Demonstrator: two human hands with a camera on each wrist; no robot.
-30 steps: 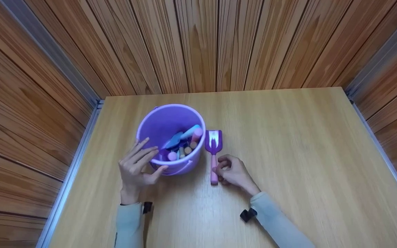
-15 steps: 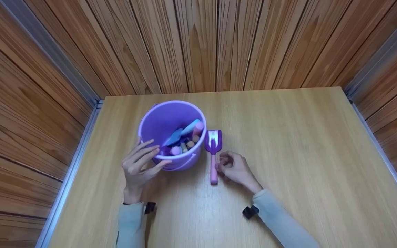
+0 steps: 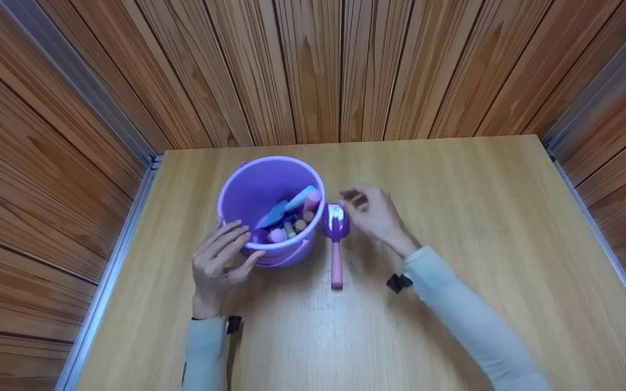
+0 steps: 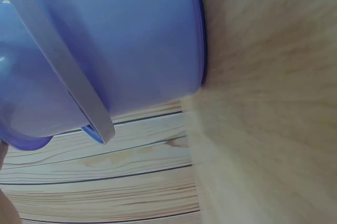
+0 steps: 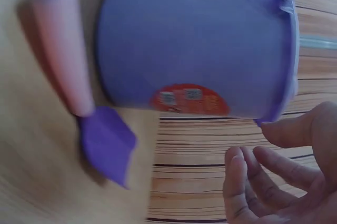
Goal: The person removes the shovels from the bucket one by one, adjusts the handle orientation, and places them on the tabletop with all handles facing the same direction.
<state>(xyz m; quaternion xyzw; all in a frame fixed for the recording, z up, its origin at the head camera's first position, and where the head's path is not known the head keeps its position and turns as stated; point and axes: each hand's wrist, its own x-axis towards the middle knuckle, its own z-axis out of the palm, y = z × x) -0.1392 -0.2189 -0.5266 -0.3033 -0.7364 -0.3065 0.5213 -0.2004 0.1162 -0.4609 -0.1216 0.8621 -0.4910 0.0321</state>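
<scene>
My left hand holds the near left rim of a purple bucket, fingers over the rim and thumb against the outside. The bucket stands upright on the table. A toy shovel with a purple blade and pink handle lies flat just right of it. Over the tabletop beside the shovel's blade hovers my right hand, its fingers loosely bent around nothing. In the right wrist view, thumb and fingertips stand apart near the bucket's rim. Inside the bucket are a light blue toy shovel and several pink and tan handle ends.
A thin handle hangs down the bucket's side. The bucket bears a red label. Wooden plank walls enclose the wooden table at the back and both sides.
My right hand has moved away from the pink handle, up beside the shovel's blade. The bucket shifted slightly back and right under my left hand, then stayed. The purple shovel lies where it was.
</scene>
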